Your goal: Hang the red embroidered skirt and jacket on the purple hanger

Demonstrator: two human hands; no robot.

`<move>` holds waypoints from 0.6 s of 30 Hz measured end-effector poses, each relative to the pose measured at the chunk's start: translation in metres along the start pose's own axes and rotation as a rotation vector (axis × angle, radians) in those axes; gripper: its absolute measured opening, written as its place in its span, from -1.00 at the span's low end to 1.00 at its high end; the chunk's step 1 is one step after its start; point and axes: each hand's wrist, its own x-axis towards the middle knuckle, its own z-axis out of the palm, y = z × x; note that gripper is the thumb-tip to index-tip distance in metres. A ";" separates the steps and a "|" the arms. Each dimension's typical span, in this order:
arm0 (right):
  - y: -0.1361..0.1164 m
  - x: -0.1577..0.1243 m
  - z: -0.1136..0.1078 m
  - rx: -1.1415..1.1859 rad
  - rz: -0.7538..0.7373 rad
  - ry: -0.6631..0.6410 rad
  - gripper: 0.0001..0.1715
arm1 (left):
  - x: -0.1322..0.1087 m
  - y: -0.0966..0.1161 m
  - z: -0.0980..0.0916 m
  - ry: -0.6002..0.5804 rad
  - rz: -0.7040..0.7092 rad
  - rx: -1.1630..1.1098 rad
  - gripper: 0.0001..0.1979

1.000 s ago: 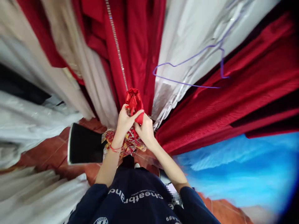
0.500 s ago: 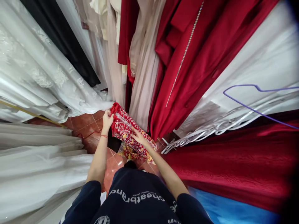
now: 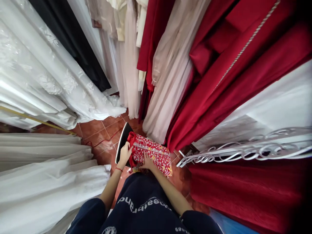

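A red garment [image 3: 156, 150] with white and gold patterning, perhaps a skirt, lies in front of my body over a dark, rounded board with a white edge [image 3: 123, 138], which looks like the end of an ironing board. My left hand [image 3: 125, 154] has its fingers closed on the plain red band at the garment's left end. On the patterned cloth rests my right hand [image 3: 147, 161], fingers stretched out and spread. A pale seam or strip runs along the cloth just beyond it. The garment hides most of the board.
Long white gowns [image 3: 56, 74] hang at the left, with white skirts [image 3: 44, 175] below them. Pale pink dresses [image 3: 168, 81] and red gowns [image 3: 219, 71] hang ahead. A white scrolled metal frame [image 3: 234, 152] stands at the right. Red floor tiles [image 3: 97, 130] show between.
The garment has come closer to my body and lies flatter, uncovering more of the board. Both hands moved with it. My view has shifted, and the purple hanger at the right is out of sight.
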 end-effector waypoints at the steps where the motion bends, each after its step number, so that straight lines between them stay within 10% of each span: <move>1: -0.006 0.004 0.005 -0.040 0.015 0.011 0.37 | 0.005 0.003 -0.005 0.011 0.011 -0.013 -0.85; 12: -0.133 0.030 -0.003 -0.274 -0.111 0.279 0.07 | 0.054 0.084 -0.107 0.318 0.146 -0.253 -0.83; 18: -0.188 0.027 0.016 -0.366 -0.538 0.102 -0.11 | 0.082 -0.009 -0.177 0.532 -0.200 -0.430 -0.83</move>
